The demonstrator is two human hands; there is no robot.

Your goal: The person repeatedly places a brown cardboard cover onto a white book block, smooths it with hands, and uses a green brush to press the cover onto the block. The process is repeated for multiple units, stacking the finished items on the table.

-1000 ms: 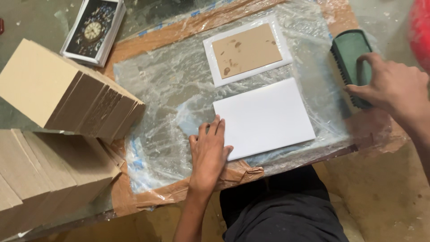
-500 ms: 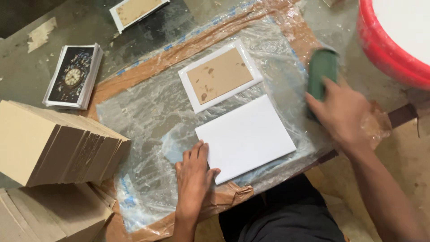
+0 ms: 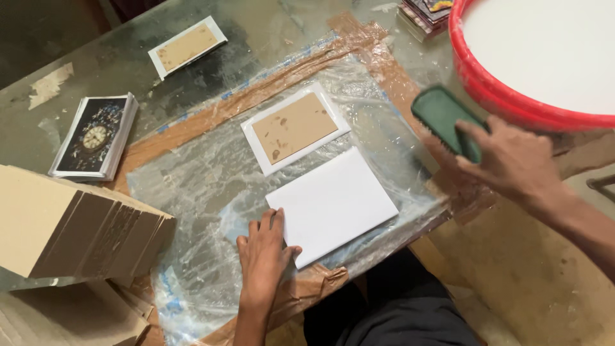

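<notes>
Seemingly, right hand around green brush

I see open plastic sheet left of white sheet; cardboard stack blocks far left, red basin blocks upper right.

Craft workshop, plastic-wrapped workboard, stacked cardboard

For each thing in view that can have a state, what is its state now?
White sheet: flat on the plastic, left hand pressing its corner.
Green brush: gripped by the right hand.
Brown card with white border: flat, untouched.
Red tub: filled with white liquid.
Cardboard stack: leaning.
</notes>
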